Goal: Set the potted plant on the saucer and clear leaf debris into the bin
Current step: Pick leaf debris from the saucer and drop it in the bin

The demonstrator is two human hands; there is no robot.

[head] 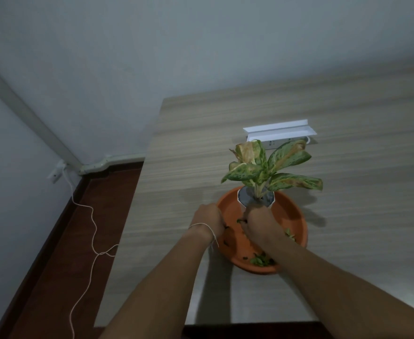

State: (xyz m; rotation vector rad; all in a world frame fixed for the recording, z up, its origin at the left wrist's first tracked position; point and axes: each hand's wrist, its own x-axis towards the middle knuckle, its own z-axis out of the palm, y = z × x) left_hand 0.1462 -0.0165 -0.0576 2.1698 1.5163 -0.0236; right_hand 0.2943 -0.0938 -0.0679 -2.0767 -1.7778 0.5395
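Observation:
A small white pot (244,196) with a spotted green plant (264,167) stands at the far side of a wide orange saucer (291,216) on the wooden table (225,133). Green leaf debris (259,260) lies in the saucer's near part, and more leaf scraps (289,234) lie at its right. My right hand (258,222) reaches into the saucer just in front of the pot, fingers curled on leaf bits. My left hand (208,222) rests at the saucer's left rim with fingers bent down; what it holds is hidden. No bin is in view.
A white power strip box (279,133) lies on the table behind the plant. The table's left edge drops to a dark red floor (61,253), where a white cable (92,241) trails from a wall socket (56,173).

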